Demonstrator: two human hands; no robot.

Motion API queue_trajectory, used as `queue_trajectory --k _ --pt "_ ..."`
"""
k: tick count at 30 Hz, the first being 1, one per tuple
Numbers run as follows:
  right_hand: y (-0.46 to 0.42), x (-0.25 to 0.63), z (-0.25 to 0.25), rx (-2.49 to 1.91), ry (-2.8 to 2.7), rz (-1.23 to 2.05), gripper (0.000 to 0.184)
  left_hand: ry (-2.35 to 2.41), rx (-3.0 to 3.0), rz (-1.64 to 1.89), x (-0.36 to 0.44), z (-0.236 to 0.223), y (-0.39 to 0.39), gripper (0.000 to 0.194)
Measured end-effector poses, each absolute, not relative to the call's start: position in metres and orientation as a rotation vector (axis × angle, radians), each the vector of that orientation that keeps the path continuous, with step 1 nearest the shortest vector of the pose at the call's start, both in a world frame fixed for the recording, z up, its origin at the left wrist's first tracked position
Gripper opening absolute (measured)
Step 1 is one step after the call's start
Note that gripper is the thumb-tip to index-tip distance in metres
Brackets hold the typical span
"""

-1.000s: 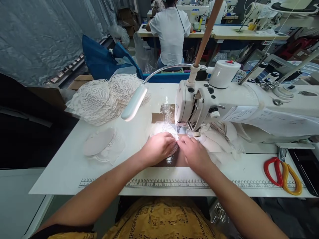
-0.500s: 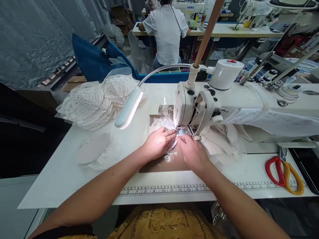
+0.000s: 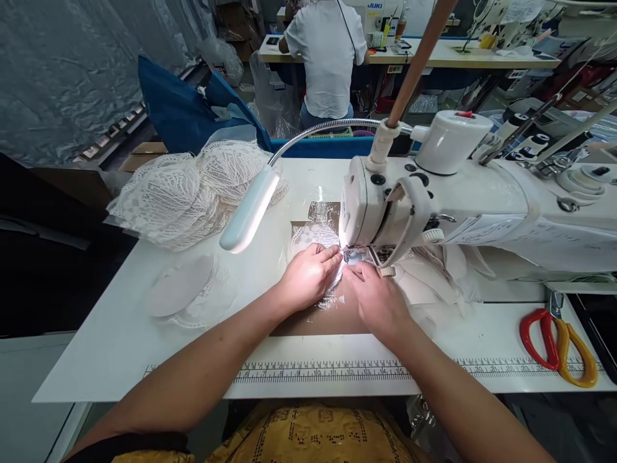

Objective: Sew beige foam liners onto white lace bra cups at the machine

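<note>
My left hand (image 3: 308,276) lies palm down on a white lace piece (image 3: 313,239), fingers stretched forward and close together, pressing the fabric flat rather than gripping it. My right hand (image 3: 378,299) lies just beside it, also flat, its fingers extended and pressing on the same piece; the 2 sets of fingertips almost meet. Just ahead of my fingertips sits the presser foot (image 3: 355,255) of the white sewing machine (image 3: 434,199), and the lace runs from under my left fingers forward under that foot. Whether the needle is down I cannot tell.

To the right of my right fingers, a pile of pale fabric pieces (image 3: 434,280) is bunched beneath the machine arm. Above my left fingers hangs a gooseneck lamp (image 3: 250,209), its light falling on the lace. Well to the left of my left hand lies a round pale cup piece on lace (image 3: 180,292), and beyond it a heap of white lace (image 3: 193,193). Well to the right of my right hand lie scissors with 1 red and 1 yellow handle (image 3: 559,347). A printed ruler strip (image 3: 337,372) runs along the table (image 3: 120,347) edge under my forearms. Far ahead, a person in a white shirt (image 3: 330,58) sits at another machine.
</note>
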State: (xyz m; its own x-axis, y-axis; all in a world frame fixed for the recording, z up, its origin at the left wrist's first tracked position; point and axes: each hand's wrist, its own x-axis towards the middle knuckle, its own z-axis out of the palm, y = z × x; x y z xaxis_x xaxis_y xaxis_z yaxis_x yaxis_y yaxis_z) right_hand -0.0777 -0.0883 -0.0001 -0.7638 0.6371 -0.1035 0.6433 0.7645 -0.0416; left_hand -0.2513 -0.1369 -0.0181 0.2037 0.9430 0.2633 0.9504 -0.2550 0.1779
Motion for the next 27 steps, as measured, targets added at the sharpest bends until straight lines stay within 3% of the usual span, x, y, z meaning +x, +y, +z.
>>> queue_trajectory --k 13,27 --pt "-0.087 -0.067 -0.009 1.063 3.060 -0.217 0.048 -2.273 -2.201 -0.375 -0.251 -0.014 -0.149 0.038" --pt "-0.087 -0.063 -0.008 1.024 3.122 -0.340 0.033 -2.280 -2.206 -0.391 -0.251 -0.014 -0.153 0.039"
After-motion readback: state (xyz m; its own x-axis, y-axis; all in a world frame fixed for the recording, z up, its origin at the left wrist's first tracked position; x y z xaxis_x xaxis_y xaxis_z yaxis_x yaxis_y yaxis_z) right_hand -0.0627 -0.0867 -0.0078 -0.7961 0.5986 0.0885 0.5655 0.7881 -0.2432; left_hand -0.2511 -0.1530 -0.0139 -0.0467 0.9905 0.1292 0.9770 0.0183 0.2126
